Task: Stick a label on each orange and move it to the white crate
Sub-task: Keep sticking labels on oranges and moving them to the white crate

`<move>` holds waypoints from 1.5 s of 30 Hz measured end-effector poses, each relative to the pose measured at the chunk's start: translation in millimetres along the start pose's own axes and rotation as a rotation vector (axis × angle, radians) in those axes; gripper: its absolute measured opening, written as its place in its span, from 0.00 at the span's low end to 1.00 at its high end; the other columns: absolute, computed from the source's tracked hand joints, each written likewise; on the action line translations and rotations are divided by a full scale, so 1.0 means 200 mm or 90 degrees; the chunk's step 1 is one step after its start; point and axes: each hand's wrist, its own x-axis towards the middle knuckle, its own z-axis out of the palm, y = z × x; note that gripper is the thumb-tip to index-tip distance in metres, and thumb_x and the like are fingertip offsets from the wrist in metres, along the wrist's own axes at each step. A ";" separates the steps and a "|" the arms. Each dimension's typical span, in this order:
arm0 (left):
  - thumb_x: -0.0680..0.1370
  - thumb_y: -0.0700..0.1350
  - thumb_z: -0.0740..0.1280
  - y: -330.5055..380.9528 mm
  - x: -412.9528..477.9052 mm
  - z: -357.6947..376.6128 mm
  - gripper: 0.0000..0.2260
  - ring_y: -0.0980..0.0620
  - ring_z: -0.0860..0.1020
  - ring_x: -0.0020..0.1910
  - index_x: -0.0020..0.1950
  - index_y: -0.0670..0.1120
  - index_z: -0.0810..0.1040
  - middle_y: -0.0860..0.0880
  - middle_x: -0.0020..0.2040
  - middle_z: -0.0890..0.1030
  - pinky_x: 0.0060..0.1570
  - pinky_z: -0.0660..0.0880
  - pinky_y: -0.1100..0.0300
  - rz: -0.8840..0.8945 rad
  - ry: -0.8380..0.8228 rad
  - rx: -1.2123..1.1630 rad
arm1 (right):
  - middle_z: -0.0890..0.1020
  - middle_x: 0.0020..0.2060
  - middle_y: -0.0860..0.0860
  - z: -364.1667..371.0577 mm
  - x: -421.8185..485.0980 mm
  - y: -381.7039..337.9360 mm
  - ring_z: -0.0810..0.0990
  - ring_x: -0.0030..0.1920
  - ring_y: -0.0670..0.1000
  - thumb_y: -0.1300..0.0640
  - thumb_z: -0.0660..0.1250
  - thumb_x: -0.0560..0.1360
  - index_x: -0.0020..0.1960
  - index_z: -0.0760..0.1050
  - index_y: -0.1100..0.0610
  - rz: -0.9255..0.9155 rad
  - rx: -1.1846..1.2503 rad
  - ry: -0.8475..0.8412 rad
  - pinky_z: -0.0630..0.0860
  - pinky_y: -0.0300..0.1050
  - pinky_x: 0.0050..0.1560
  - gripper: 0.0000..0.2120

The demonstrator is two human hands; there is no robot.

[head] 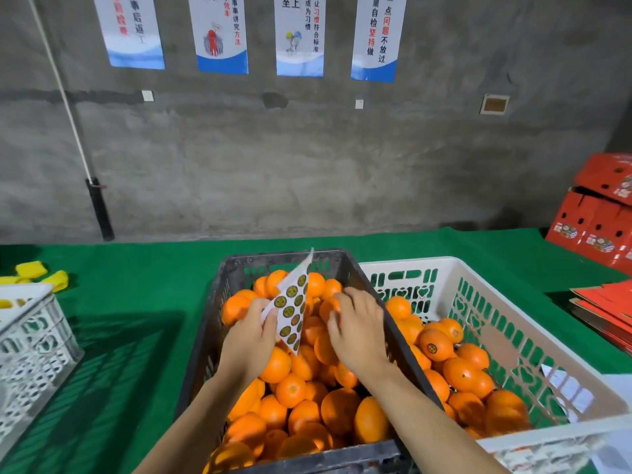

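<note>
A black crate (pixel 219 302) full of unlabelled oranges (pixel 294 391) stands in the middle of the green table. Over it my left hand (pixel 251 340) pinches a sheet of round dark labels (pixel 290 311), held upright. My right hand (pixel 359 328) reaches down onto an orange (pixel 329 307) near the top of the pile, fingers curled over it. To the right stands the white crate (pixel 478 302), with several oranges in it; one labelled orange (pixel 435 344) shows its sticker.
Another white crate (pixel 30 340) sits at the left edge, with yellow objects (pixel 41 275) behind it. Red cartons (pixel 595 217) are stacked at the far right and flat red cardboard (pixel 605 309) lies beside the white crate. A grey wall with posters is behind.
</note>
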 end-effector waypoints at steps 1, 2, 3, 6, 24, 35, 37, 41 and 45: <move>0.84 0.54 0.56 0.00 0.00 0.01 0.05 0.59 0.82 0.37 0.54 0.58 0.70 0.53 0.37 0.84 0.30 0.76 0.62 -0.019 -0.046 -0.044 | 0.76 0.60 0.51 0.00 0.00 -0.02 0.73 0.63 0.56 0.51 0.62 0.79 0.62 0.76 0.54 -0.038 0.017 -0.014 0.70 0.53 0.61 0.14; 0.84 0.52 0.56 -0.01 0.00 0.02 0.05 0.60 0.83 0.39 0.55 0.58 0.71 0.55 0.38 0.84 0.31 0.76 0.65 -0.036 -0.092 -0.088 | 0.77 0.59 0.50 0.00 -0.01 -0.03 0.73 0.62 0.54 0.49 0.59 0.80 0.62 0.75 0.53 -0.077 0.038 -0.037 0.70 0.52 0.60 0.15; 0.84 0.51 0.57 -0.01 -0.01 0.02 0.05 0.61 0.83 0.40 0.56 0.58 0.72 0.57 0.40 0.84 0.33 0.76 0.67 -0.045 -0.129 -0.116 | 0.78 0.59 0.49 0.01 -0.01 -0.04 0.74 0.61 0.53 0.48 0.58 0.81 0.63 0.75 0.54 -0.115 0.061 -0.062 0.71 0.50 0.60 0.16; 0.84 0.48 0.58 -0.02 0.00 0.04 0.06 0.58 0.84 0.42 0.56 0.58 0.73 0.57 0.44 0.85 0.41 0.80 0.60 -0.046 -0.202 -0.120 | 0.78 0.59 0.49 0.01 -0.03 -0.06 0.75 0.59 0.52 0.44 0.56 0.82 0.67 0.73 0.54 -0.186 0.101 -0.099 0.72 0.48 0.59 0.20; 0.84 0.47 0.57 0.03 -0.02 0.02 0.13 0.58 0.82 0.47 0.67 0.53 0.74 0.53 0.53 0.82 0.54 0.78 0.52 -0.022 -0.271 -0.006 | 0.84 0.40 0.49 0.04 -0.07 -0.09 0.81 0.40 0.50 0.47 0.61 0.81 0.52 0.83 0.53 -0.165 0.178 -0.112 0.77 0.49 0.36 0.14; 0.84 0.53 0.59 0.02 -0.01 0.02 0.12 0.49 0.85 0.37 0.53 0.54 0.83 0.48 0.44 0.86 0.43 0.74 0.53 -0.100 -0.281 -0.197 | 0.74 0.26 0.48 0.00 -0.09 -0.12 0.69 0.24 0.48 0.62 0.74 0.70 0.35 0.75 0.54 -0.319 0.086 0.006 0.60 0.40 0.23 0.10; 0.83 0.55 0.59 0.01 0.00 0.02 0.14 0.45 0.83 0.32 0.51 0.53 0.83 0.38 0.37 0.83 0.37 0.70 0.53 -0.107 -0.266 -0.193 | 0.76 0.29 0.48 0.00 -0.09 -0.13 0.72 0.26 0.49 0.65 0.72 0.71 0.39 0.77 0.55 -0.357 0.101 -0.010 0.62 0.40 0.24 0.07; 0.84 0.52 0.57 0.01 0.01 0.02 0.13 0.46 0.82 0.30 0.53 0.52 0.81 0.38 0.33 0.82 0.31 0.71 0.59 -0.122 -0.252 -0.178 | 0.79 0.33 0.46 0.00 -0.09 -0.13 0.75 0.28 0.48 0.61 0.72 0.73 0.45 0.81 0.54 -0.373 0.079 -0.014 0.66 0.41 0.24 0.03; 0.84 0.50 0.55 0.01 0.00 0.02 0.17 0.49 0.80 0.29 0.51 0.44 0.80 0.37 0.34 0.81 0.33 0.69 0.55 -0.120 -0.225 -0.137 | 0.84 0.41 0.47 0.00 -0.09 -0.14 0.79 0.30 0.50 0.57 0.70 0.76 0.44 0.82 0.53 -0.364 0.069 0.005 0.71 0.43 0.24 0.03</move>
